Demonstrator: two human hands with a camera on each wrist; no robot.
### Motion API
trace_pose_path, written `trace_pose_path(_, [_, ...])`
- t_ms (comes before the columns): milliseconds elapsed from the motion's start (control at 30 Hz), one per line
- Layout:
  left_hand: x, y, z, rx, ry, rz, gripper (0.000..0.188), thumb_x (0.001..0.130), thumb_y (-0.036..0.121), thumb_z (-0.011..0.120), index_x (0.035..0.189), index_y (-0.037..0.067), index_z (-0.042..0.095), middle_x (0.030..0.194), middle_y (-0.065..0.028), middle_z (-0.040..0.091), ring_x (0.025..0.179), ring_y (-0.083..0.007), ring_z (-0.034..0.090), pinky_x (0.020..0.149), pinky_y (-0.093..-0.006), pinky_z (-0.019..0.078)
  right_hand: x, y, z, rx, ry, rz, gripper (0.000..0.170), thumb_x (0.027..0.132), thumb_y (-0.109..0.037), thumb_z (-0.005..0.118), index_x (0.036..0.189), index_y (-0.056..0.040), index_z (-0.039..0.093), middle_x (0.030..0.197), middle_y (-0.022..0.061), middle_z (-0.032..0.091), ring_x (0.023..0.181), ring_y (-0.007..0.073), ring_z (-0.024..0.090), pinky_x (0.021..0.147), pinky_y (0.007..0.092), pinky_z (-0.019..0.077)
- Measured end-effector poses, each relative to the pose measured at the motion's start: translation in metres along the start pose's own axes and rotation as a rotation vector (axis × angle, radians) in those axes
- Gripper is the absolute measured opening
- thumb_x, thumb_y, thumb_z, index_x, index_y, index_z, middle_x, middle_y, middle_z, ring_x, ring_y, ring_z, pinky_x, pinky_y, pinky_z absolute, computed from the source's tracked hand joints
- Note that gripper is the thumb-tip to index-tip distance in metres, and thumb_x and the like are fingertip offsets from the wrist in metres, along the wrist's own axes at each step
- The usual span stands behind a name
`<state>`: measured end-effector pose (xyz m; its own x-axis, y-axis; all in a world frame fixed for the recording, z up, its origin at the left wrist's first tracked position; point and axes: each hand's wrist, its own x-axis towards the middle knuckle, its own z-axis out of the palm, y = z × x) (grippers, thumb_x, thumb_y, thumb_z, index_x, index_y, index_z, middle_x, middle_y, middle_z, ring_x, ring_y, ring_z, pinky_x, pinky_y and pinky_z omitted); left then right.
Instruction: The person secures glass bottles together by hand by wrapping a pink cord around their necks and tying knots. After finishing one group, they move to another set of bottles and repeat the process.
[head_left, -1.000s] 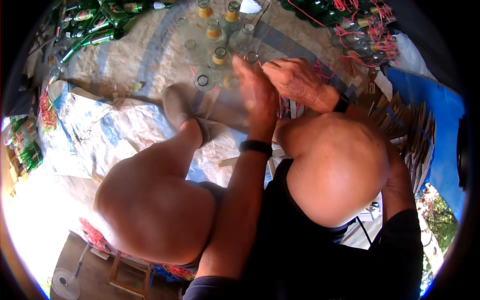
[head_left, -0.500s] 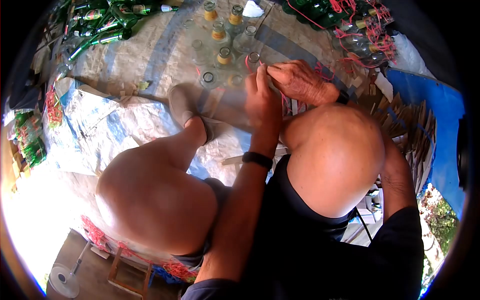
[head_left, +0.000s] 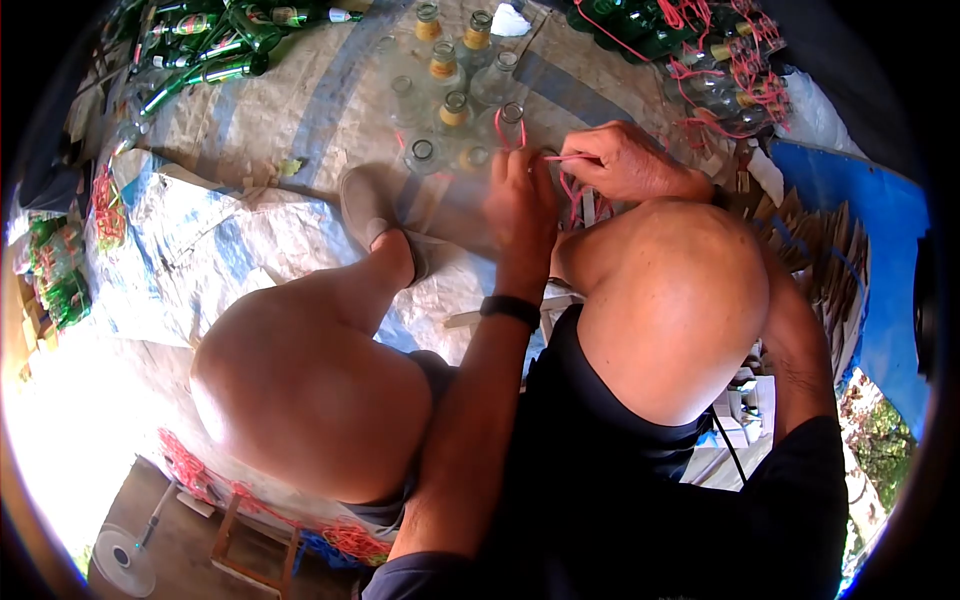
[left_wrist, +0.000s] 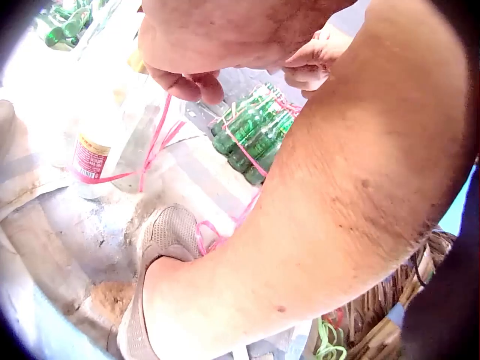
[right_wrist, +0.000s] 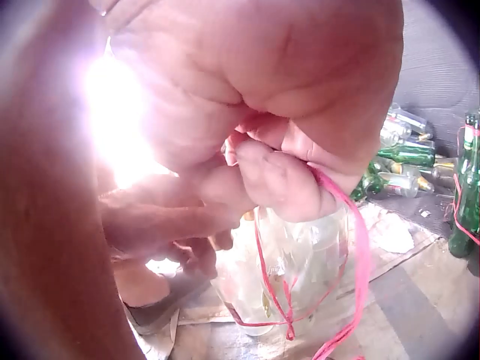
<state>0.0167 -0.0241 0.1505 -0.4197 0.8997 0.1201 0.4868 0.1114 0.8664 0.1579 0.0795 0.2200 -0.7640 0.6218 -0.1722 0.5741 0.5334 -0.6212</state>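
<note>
In the head view, several clear glass bottles [head_left: 453, 112] stand upright in a cluster on the ground sheet. Pink string [right_wrist: 289, 307] runs around the bottles and is knotted at their side in the right wrist view. My right hand [head_left: 630, 165] grips a length of pink string [head_left: 572, 157], its fingers curled, just right of the cluster. Close beside it, my left hand [head_left: 522, 200] has bent fingers at the near side of the bottles and pinches the string. A stretch of string spans the gap between the hands. The left fingertips are partly blurred.
Green bottles [head_left: 235, 70] lie piled at the far left. Bundles of bottles tied with pink string [head_left: 740, 100] sit at the far right. A shoe [head_left: 368, 208] rests near the cluster. Folded cardboard [head_left: 825, 250] and a blue panel [head_left: 890, 260] stand on the right.
My hands have drawn apart, the right one shifting slightly rightward, and pink string now shows between them. The left fingers, extended earlier, are now bent and lower.
</note>
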Motion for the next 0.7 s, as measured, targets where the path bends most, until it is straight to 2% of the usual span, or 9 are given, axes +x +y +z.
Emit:
trace_pose_path(67, [-0.001,-0.003,0.001,-0.045,0.028,-0.023,0.013,0.095,0.013,0.061,0.106,0.007,0.066,0.099,-0.0153,0.065,0.088,-0.0378,0.065,0.072,-0.0453,0.0528,-0.005,-0.004,-0.011,0.055,-0.083,0.082,0.013,0.090,-0.012,0.068,0.090,0.0005,0.066,0.074,0.0188,0.065,0.064,0.0299,0.063,0.061,0.0384,0.0497])
trace_pose_path(133, [-0.004,-0.011,0.006,-0.090,0.057,-0.045,0.016,0.095,0.015,0.061,0.107,0.008,0.068,0.097,-0.0148,0.066,0.089,-0.0374,0.065,0.074,-0.0449,0.0529,-0.010,-0.007,-0.021,0.101,-0.102,0.149,0.014,0.090,-0.014,0.069,0.089,-0.0001,0.067,0.070,0.0133,0.065,0.062,0.0182,0.061,0.059,0.0355,0.0485])
trace_pose_path(233, [-0.013,-0.027,0.016,-0.137,0.230,0.005,0.016,0.095,0.014,0.060,0.106,0.006,0.068,0.091,-0.0163,0.068,0.080,-0.0360,0.066,0.070,-0.0443,0.0525,-0.015,-0.010,-0.033,0.180,-0.107,0.171,0.015,0.091,-0.015,0.070,0.088,-0.0003,0.067,0.069,0.0079,0.066,0.064,0.0115,0.060,0.059,0.0326,0.0476])
trace_pose_path(300, [-0.019,-0.032,0.014,-0.260,0.163,-0.166,0.017,0.095,0.014,0.058,0.103,0.004,0.068,0.081,-0.0169,0.067,0.068,-0.0312,0.067,0.063,-0.0423,0.0513,-0.016,-0.004,-0.040,0.191,-0.121,0.165,0.017,0.092,-0.016,0.070,0.088,0.0002,0.067,0.068,0.0063,0.065,0.064,0.0106,0.058,0.059,0.0319,0.0470])
trace_pose_path(400, [-0.020,-0.026,0.006,-0.217,0.179,-0.136,0.019,0.096,0.015,0.057,0.103,0.001,0.068,0.075,-0.0144,0.067,0.060,-0.0225,0.066,0.058,-0.0374,0.0513,-0.014,-0.008,-0.050,0.212,-0.118,0.150,0.020,0.093,-0.017,0.069,0.087,0.0012,0.066,0.068,0.0046,0.064,0.064,0.0092,0.056,0.059,0.0303,0.0456])
trace_pose_path(433, [-0.021,-0.019,0.001,-0.220,0.183,-0.133,0.019,0.096,0.015,0.057,0.103,0.001,0.068,0.075,-0.0144,0.067,0.060,-0.0225,0.066,0.058,-0.0374,0.0513,-0.013,-0.013,-0.054,0.221,-0.102,0.141,0.021,0.093,-0.017,0.069,0.086,0.0018,0.065,0.067,0.0044,0.063,0.063,0.0088,0.055,0.059,0.0294,0.0447])
trace_pose_path(500, [-0.022,-0.004,-0.007,-0.598,0.143,-0.380,0.022,0.098,0.017,0.058,0.106,0.000,0.070,0.078,-0.0092,0.069,0.064,-0.0167,0.067,0.058,-0.0313,0.0520,-0.008,-0.020,-0.060,0.240,-0.119,0.191,0.021,0.093,-0.018,0.069,0.086,0.0020,0.065,0.067,0.0037,0.062,0.063,0.0082,0.054,0.058,0.0285,0.0443])
trace_pose_path(600, [-0.016,0.004,-0.015,-0.810,0.141,-0.586,0.026,0.099,0.019,0.059,0.110,-0.001,0.071,0.081,-0.0060,0.070,0.068,-0.0149,0.068,0.060,-0.0281,0.0529,0.005,-0.037,-0.071,0.213,-0.113,0.168,0.022,0.092,-0.018,0.070,0.084,0.0019,0.065,0.064,0.0020,0.059,0.061,0.0068,0.053,0.056,0.0276,0.0433])
trace_pose_path(700, [-0.018,0.002,-0.017,-0.871,0.158,-0.631,0.026,0.100,0.019,0.058,0.110,-0.001,0.071,0.083,-0.0050,0.070,0.068,-0.0146,0.068,0.060,-0.0274,0.0524,0.018,-0.043,-0.076,0.161,-0.088,0.096,0.022,0.088,-0.018,0.072,0.081,0.0012,0.066,0.062,0.0007,0.057,0.059,0.0063,0.052,0.053,0.0277,0.0426])
